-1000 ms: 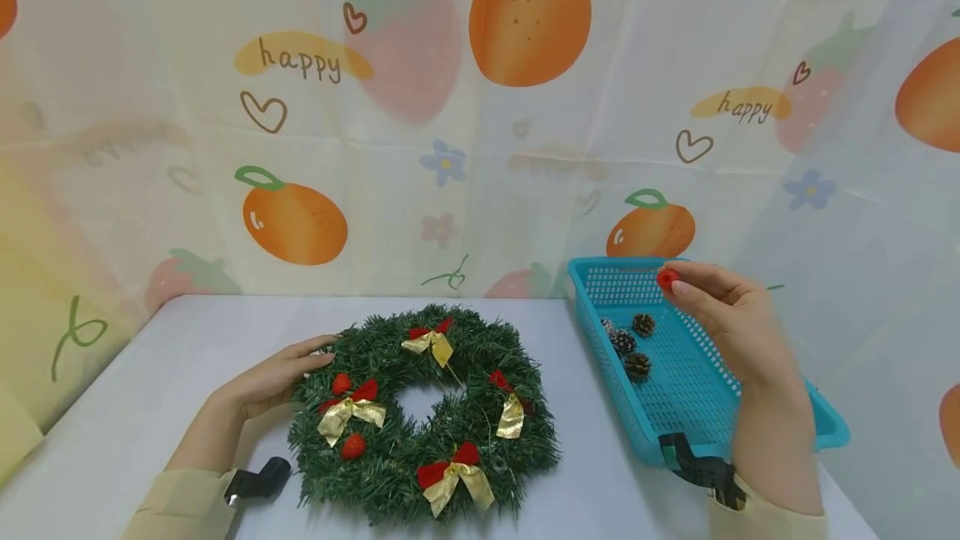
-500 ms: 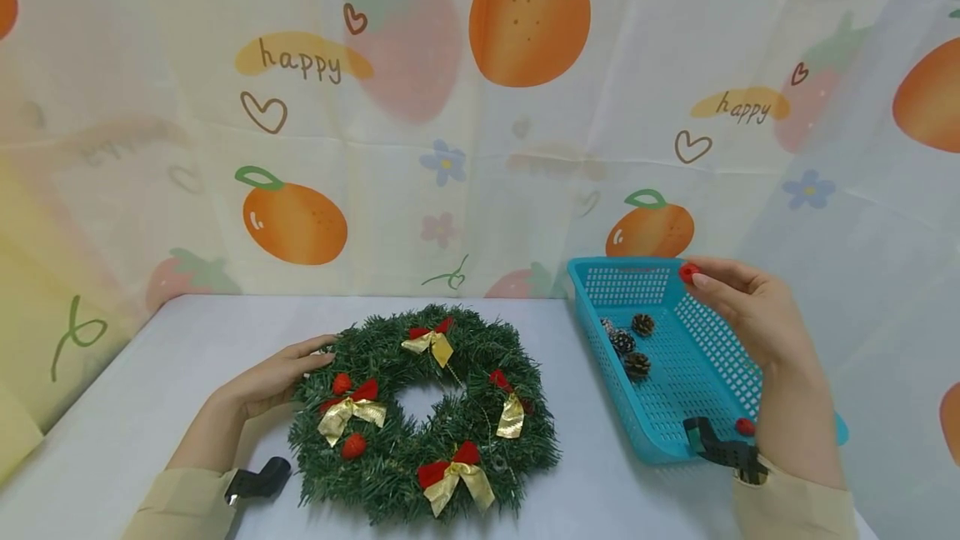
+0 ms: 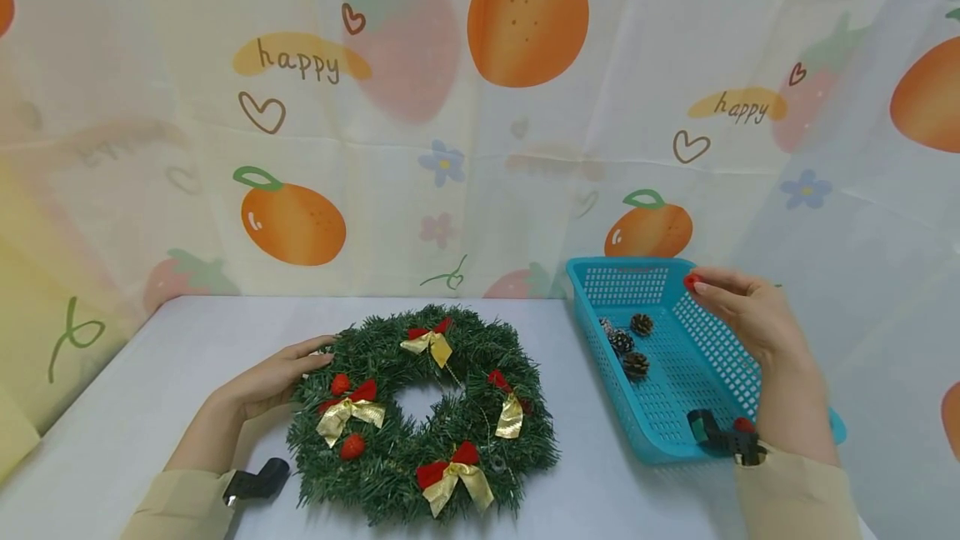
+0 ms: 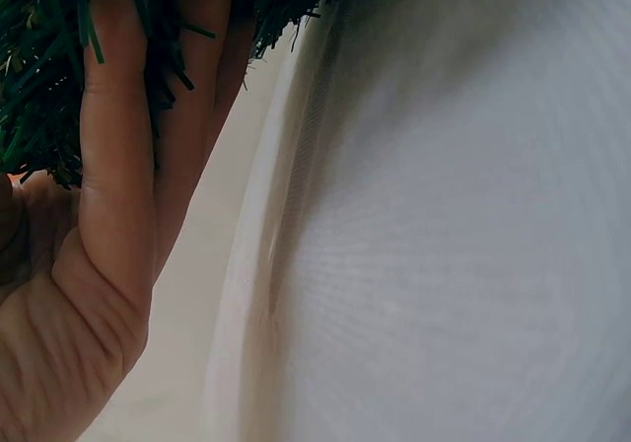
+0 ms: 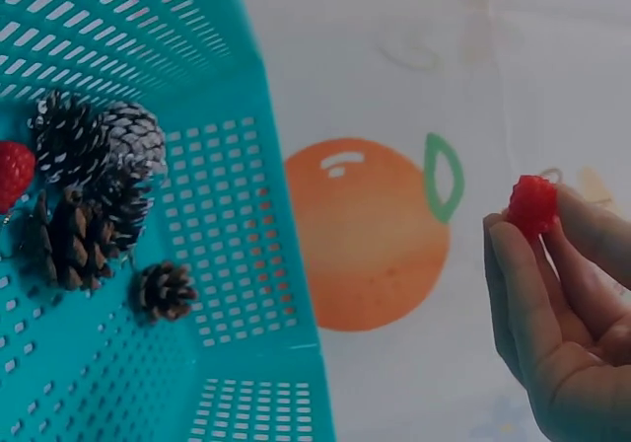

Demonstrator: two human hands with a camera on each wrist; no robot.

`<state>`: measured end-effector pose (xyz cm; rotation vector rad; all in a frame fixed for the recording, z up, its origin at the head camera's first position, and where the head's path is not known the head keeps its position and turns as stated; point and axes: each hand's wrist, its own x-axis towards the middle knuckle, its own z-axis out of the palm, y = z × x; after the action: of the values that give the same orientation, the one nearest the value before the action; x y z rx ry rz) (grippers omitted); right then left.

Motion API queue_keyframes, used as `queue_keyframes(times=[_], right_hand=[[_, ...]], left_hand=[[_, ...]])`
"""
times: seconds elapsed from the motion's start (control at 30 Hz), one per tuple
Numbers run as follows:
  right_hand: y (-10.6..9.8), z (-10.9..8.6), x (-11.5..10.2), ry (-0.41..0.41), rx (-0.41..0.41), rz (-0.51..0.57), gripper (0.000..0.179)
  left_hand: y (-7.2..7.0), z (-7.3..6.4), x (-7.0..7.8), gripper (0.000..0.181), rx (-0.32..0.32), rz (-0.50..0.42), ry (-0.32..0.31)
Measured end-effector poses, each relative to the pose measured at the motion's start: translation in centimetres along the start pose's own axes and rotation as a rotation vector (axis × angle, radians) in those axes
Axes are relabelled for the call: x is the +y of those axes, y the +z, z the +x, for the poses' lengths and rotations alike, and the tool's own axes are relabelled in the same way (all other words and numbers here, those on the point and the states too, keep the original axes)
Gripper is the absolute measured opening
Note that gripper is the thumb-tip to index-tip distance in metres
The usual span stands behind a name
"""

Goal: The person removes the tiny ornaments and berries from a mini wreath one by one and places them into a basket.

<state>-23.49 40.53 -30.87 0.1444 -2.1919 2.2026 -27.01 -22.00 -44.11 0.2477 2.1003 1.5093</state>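
A green wreath [image 3: 495, 340] lies on the white table, with gold-and-red bows [image 3: 450, 477] and two red berry ornaments [image 3: 353, 446] on it. My left hand [image 3: 262, 380] holds its left edge; the left wrist view shows the fingers [image 4: 116, 156] against the greenery, their tips hidden. My right hand [image 3: 757, 323] pinches a small bumpy red raspberry ornament [image 5: 533, 205] between thumb and fingers, over the right side of the blue basket [image 3: 637, 432]. Inside the basket are several pine cones [image 3: 636, 366] and another red berry [image 5: 14, 176].
The white table [image 3: 202, 332] runs back to a fruit-printed curtain [image 3: 525, 148]. The basket stands to the right of the wreath, its long side walls raised. A dark wrist camera [image 3: 258, 480] sits by the wreath's lower left.
My right hand has moved to the right with the raspberry ornament, which uncovers more of the basket and a red berry at its near end. My left hand and the wreath look unmoved.
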Motion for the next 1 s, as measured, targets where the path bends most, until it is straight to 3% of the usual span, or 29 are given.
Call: queue_keyframes(times=[0.27,0.47,0.53,0.7,1.0], right_hand=[[-0.8,1.1,0.8,0.081,-0.006,-0.027,0.017],[-1.3,1.8,1.6,0.174,-0.017,-0.217,0.012],[-1.4,2.1,2.0,0.194,-0.019,-0.259,0.021],[-1.7,2.6,2.6,0.217,-0.035,-0.307,0.063],[-2.3,2.5,3.6,0.272,-0.062,-0.394,0.066]], left_hand=[[0.0,-0.1,0.1,0.072,0.003,0.001,0.000],[0.0,-0.2,0.1,0.072,0.006,0.005,-0.001],[0.0,-0.1,0.0,0.071,0.004,0.003,-0.004],[-0.2,0.0,-0.3,0.071,0.003,0.004,-0.003],[-0.3,0.3,-0.4,0.072,0.001,0.009,0.003]])
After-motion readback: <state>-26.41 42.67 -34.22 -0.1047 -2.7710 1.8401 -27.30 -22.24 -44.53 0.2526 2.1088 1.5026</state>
